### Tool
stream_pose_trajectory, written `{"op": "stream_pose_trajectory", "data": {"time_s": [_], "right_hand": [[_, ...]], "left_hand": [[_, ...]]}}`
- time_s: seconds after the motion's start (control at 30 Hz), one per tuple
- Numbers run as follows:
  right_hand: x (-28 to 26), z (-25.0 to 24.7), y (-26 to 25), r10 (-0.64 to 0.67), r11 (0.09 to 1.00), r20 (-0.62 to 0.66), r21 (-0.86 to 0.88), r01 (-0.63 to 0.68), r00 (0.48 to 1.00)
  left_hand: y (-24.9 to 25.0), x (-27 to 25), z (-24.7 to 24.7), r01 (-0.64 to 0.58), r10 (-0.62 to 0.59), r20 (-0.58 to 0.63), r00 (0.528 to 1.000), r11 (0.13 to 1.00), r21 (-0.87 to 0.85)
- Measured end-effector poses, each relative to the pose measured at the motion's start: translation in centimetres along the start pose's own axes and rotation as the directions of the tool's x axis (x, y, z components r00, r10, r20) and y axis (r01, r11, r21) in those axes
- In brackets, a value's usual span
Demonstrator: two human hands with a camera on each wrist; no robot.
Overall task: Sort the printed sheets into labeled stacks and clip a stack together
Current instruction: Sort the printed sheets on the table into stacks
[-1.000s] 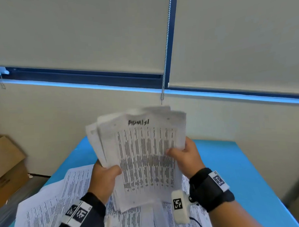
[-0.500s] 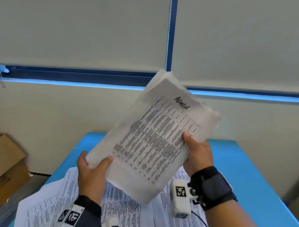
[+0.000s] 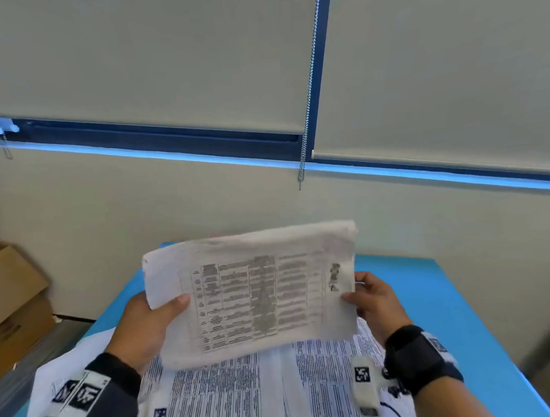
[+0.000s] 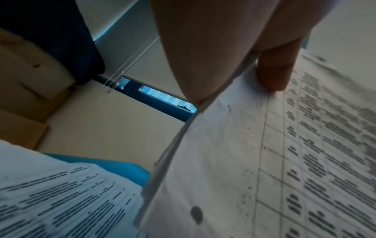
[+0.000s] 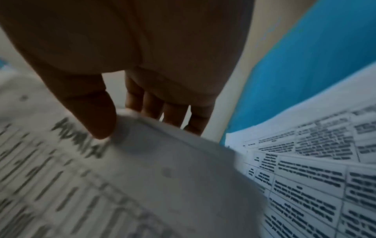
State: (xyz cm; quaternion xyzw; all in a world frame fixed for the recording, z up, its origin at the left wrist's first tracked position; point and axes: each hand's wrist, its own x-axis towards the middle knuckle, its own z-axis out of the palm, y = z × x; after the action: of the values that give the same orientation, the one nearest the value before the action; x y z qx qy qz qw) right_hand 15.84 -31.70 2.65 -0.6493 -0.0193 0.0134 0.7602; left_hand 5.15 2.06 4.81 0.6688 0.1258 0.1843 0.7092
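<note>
I hold a stack of printed sheets in the air above the blue table, turned sideways so its handwritten label runs down the right edge. My left hand grips the stack's left edge, thumb on top of the page. My right hand pinches the right edge beside the label, thumb on top and fingers behind the stack. The picture is blurred by motion.
More printed sheets lie spread on the table under the stack, also seen in the wrist views. Cardboard boxes stand at the left. A wall and blinds with a bead chain rise behind the table.
The stack has turned clockwise from upright to lying sideways and come lower; the label went from the top edge to the right edge. Both hands kept hold of it.
</note>
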Motion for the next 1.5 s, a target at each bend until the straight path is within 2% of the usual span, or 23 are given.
{"op": "stream_pose_trajectory", "data": {"time_s": [0.1,0.27,0.37,0.47,0.6,0.7,0.83,0.87,0.93,1.0,1.03,1.07,1.13,1.2,1.27,1.33,1.4,1.5], "right_hand": [[-0.3,0.9,-0.4,-0.081,0.988,0.03,-0.133,0.084,0.996],[-0.5,1.0,-1.1,-0.174,0.984,-0.055,-0.054,0.171,0.983],[-1.0,0.7,0.0,-0.128,0.992,-0.099,-0.028,0.125,0.987],[-1.6,0.7,1.3,-0.078,0.994,-0.078,-0.077,0.072,0.994],[-1.6,0.9,1.0,-0.133,0.986,-0.1,-0.113,0.122,0.986],[-1.4,0.3,1.1,-0.149,0.988,-0.133,-0.068,0.141,0.98],[-1.6,0.2,1.8,-0.112,0.969,-0.102,-0.232,0.086,0.988],[-1.4,0.2,1.9,-0.125,0.959,-0.155,-0.273,0.079,0.98],[-0.7,-0.1,2.1,-0.15,0.949,-0.337,-0.312,0.041,0.929],[-0.7,0.0,2.5,-0.062,0.983,-0.461,-0.184,-0.027,0.885],[-0.9,0.4,2.7,0.03,0.995,-0.452,-0.07,-0.069,0.892],[-1.3,0.9,3.0,0.131,0.991,-0.39,0.054,-0.119,0.912],[-2.7,2.5,3.1,0.274,0.923,-0.147,0.317,-0.217,0.95],[-4.0,3.8,2.9,0.297,0.802,0.049,0.53,-0.277,0.954],[-4.3,4.2,2.8,0.273,0.694,0.123,0.662,-0.284,0.954],[-4.1,3.7,2.5,0.266,0.659,0.154,0.691,-0.296,0.951],[-4.1,2.9,2.3,0.272,0.676,0.176,0.665,-0.318,0.946],[-4.2,2.0,2.4,0.273,0.773,0.135,0.559,-0.301,0.952]], "left_hand": [[-0.4,-0.8,0.8,-0.014,0.01,0.044,0.999,0.996,0.091],[-1.2,-0.7,1.3,0.01,-0.009,0.046,0.999,1.0,-0.017],[-2.9,-1.1,1.3,0.102,-0.101,0.022,0.995,0.992,-0.079],[-4.4,-1.5,1.6,0.154,-0.154,-0.006,0.988,0.988,-0.033],[-3.8,-1.3,1.8,0.121,-0.122,-0.094,0.988,0.993,-0.014],[-3.2,-1.2,1.9,0.11,-0.109,-0.054,0.993,0.994,0.018],[-2.7,-1.2,2.6,0.098,-0.095,-0.039,0.995,0.992,0.084],[-2.1,-1.2,3.1,0.077,-0.074,-0.038,0.997,0.995,0.071],[-0.9,-1.2,4.0,0.039,-0.038,-0.043,0.998,0.999,0.012],[-0.1,-1.0,4.9,0.022,-0.029,-0.062,0.998,0.994,-0.103],[0.0,-0.8,5.3,0.023,-0.038,-0.082,0.996,0.984,-0.178],[0.0,-0.8,5.8,0.032,-0.06,-0.101,0.993,0.967,-0.253],[-0.5,-1.2,6.9,0.067,-0.115,-0.105,0.988,0.923,-0.38],[-1.1,-2.2,8.0,0.123,-0.175,-0.067,0.982,0.873,-0.472],[-1.9,-3.3,8.8,0.171,-0.218,-0.032,0.975,0.839,-0.516],[-2.5,-4.3,9.3,0.213,-0.261,-0.015,0.965,0.82,-0.532],[-3.0,-4.9,9.5,0.262,-0.311,0.008,0.95,0.785,-0.562],[-3.8,-5.3,9.8,0.319,-0.369,0.034,0.929,0.751,-0.578]]}}
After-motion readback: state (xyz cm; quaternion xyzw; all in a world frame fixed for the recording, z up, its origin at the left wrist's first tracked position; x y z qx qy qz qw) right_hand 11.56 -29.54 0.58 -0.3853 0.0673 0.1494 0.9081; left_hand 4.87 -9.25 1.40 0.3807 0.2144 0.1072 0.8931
